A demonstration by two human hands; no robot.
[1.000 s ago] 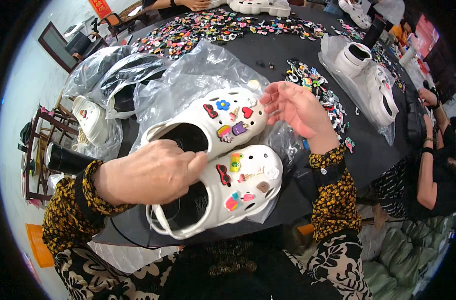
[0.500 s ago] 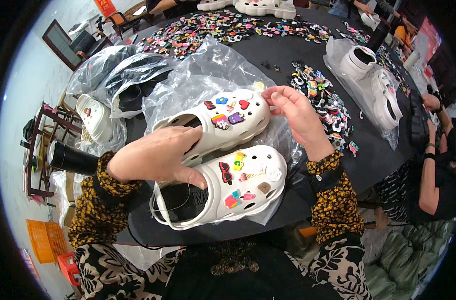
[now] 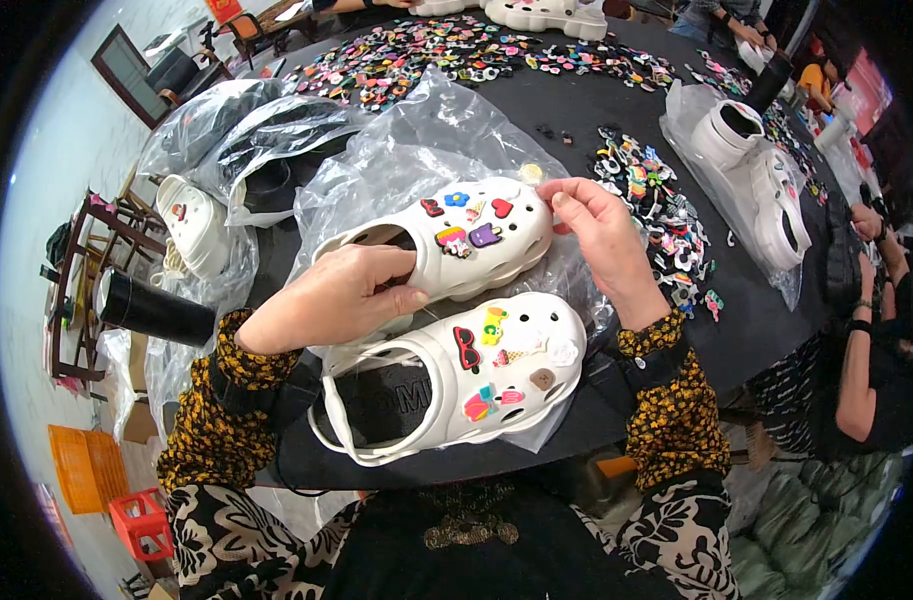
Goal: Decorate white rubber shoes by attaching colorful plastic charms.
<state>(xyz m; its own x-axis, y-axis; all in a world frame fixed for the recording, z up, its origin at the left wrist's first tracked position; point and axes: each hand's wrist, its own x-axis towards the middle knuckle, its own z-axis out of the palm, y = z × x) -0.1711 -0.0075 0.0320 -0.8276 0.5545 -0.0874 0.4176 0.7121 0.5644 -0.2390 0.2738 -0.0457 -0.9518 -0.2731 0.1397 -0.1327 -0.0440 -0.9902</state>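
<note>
Two white clogs with colourful charms lie side by side in front of me, toes to the right. My left hand (image 3: pixel 351 292) grips the far clog (image 3: pixel 446 262) at its foot opening, fingers inside and thumb along the outer side. At this clog's toe, the thumb and forefinger of my right hand (image 3: pixel 604 235) pinch together; what they hold, if anything, is hidden. A pale yellow flower-like charm (image 3: pixel 529 173) shows just beyond that toe. The near clog (image 3: pixel 431 440) rests untouched, its heel strap to the left; sunglasses, ice-cream and white flower charms dot its top.
Clear plastic bags (image 3: pixel 416 130) lie behind the clogs. Loose charms (image 3: pixel 641 190) are heaped to the right, more along the far side. A black cylinder (image 3: pixel 156 308) stands at left beside a bagged clog (image 3: pixel 196 228). Bagged white clogs (image 3: pixel 776 200) lie right, near another person's arms (image 3: pixel 858 340).
My left thumb has moved off the near clog's rim onto the far clog's side, uncovering the near clog's insole. My right hand stays at the far clog's toe.
</note>
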